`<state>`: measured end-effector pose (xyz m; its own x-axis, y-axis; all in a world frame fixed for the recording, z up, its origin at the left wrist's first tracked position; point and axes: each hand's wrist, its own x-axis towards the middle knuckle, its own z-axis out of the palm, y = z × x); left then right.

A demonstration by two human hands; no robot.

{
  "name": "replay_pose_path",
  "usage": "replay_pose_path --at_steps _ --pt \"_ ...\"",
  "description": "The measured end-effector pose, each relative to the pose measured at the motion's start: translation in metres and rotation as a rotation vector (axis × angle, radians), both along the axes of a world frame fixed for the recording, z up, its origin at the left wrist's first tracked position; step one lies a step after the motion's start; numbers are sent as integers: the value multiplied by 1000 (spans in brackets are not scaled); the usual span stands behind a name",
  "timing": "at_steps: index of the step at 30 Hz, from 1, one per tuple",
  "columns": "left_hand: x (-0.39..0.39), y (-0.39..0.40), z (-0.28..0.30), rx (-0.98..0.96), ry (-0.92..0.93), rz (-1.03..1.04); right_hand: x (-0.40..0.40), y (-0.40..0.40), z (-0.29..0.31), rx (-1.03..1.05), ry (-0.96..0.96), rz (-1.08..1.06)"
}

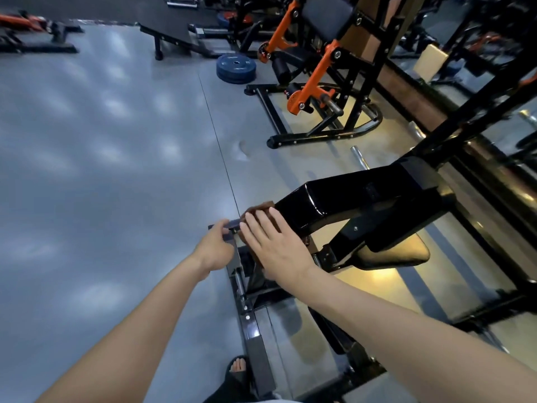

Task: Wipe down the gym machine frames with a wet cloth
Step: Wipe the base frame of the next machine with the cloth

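Brown cloth [258,209]: small, folded, dark rust-brown, at lower centre of the frame, lying against the near end of the black frame beam [357,196] and mostly covered by the flat fingers pressed on it, only its upper edge showing. Beam: thick, glossy black, boxy, with rounded corners, running from centre frame up toward the right, tilted slightly upward, highlights along its top edge. Below it, a slimmer black base rail [255,338], bolted, stretching from centre frame down to the bottom edge, its far end a flat plate. Further machine [316,91] in upper centre-right: black tubular frame with orange arms, standing on the grey floor.
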<state>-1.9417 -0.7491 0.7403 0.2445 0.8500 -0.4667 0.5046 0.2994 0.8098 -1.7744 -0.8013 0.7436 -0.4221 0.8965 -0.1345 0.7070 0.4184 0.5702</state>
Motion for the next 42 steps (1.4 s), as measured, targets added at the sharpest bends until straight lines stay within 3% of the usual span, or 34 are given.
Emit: replay_pose_path --at_steps 4,7,10,15,19,25,28,32,37,42 --pt "4 10 -2 4 26 -238 14 5 -8 106 -70 174" --pt "12 14 -1 27 -53 -290 27 7 -3 148 -12 222" --pt "20 12 -6 16 -142 -204 59 6 32 250 65 178" --pt "25 14 -15 41 -160 -63 101 -2 77 236 161 -63" --pt "30 12 -19 -2 -228 111 58 7 51 206 -77 9" --pt "42 2 -2 -79 -397 360 1 12 10 52 -113 122" --pt "50 -1 2 -125 -424 482 34 12 26 128 31 158" --pt "55 8 2 -35 -214 363 101 17 48 292 394 313" --pt "85 10 25 210 10 121 192 13 56 297 628 -1" --pt "126 5 50 409 -15 73 265 4 78 199 603 -223"
